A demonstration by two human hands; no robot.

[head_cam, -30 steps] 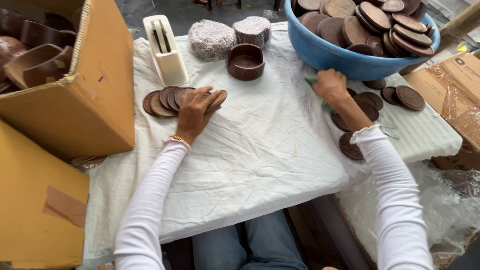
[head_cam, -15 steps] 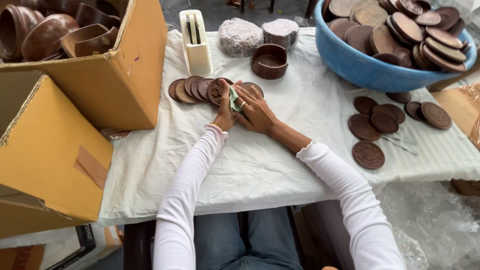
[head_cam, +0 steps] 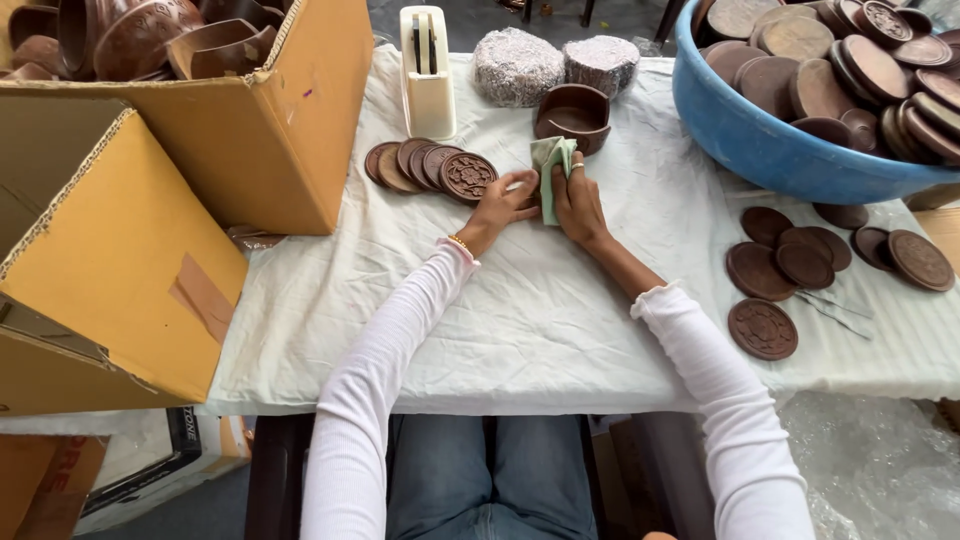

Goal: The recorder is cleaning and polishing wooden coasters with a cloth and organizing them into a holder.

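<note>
My right hand (head_cam: pixel 578 205) is closed on a pale green cloth (head_cam: pixel 548 165) and presses it down on the white-covered table (head_cam: pixel 520 320). My left hand (head_cam: pixel 498 208) lies right beside it with bent fingers, the tips touching the cloth's left edge. What is under the cloth and the fingers is hidden. Just left of my left hand lies an overlapping row of carved brown round discs (head_cam: pixel 430 165). A brown wooden bowl (head_cam: pixel 572 115) stands just behind the cloth.
A blue tub (head_cam: pixel 745 125) full of several brown discs sits at the back right, with loose discs (head_cam: pixel 790 265) on the table below it. Open cardboard boxes (head_cam: pixel 260 140) holding brown bowls crowd the left. A white holder (head_cam: pixel 428 75) and two wrapped stacks (head_cam: pixel 555 65) stand at the back.
My right hand came from the loose discs on the right over to my left hand by the disc row, now holding the green cloth. The view shifted right and nearer.
</note>
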